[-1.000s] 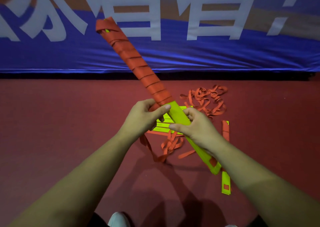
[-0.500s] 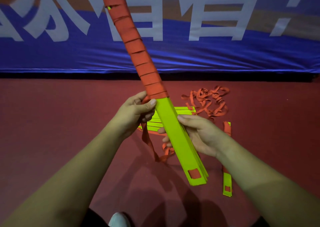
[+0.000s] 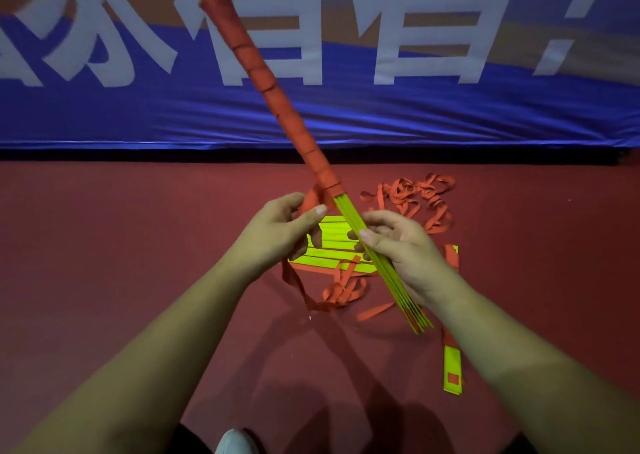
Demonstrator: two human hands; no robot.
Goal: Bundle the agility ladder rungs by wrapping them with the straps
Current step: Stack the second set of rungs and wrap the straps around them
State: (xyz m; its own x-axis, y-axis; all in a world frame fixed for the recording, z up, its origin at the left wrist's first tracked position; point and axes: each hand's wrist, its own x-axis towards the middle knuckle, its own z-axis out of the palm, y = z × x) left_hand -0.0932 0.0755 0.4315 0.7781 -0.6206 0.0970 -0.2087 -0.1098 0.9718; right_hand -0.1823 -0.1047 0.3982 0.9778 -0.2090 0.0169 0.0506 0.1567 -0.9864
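A stack of yellow-green ladder rungs (image 3: 388, 273) is held up slanting from lower right to upper left, edge-on to me. Its upper part (image 3: 277, 97) is wound tightly in orange strap. My right hand (image 3: 398, 249) grips the bare yellow section just below the wrapping. My left hand (image 3: 280, 228) pinches the loose orange strap (image 3: 311, 201) beside the last turn. From it the strap hangs down to the floor (image 3: 294, 280).
More yellow rungs (image 3: 329, 246) lie flat on the red floor under my hands, with tangled orange straps (image 3: 415, 197) behind them. A single rung (image 3: 452, 367) lies to the right. A blue banner (image 3: 450, 107) runs along the back. A shoe tip (image 3: 235, 441) shows at the bottom.
The bundle has turned about its length, from showing its flat yellow face to edge-on, and its wrapped end swung left. My left hand has brought the strap up beside the last turn.
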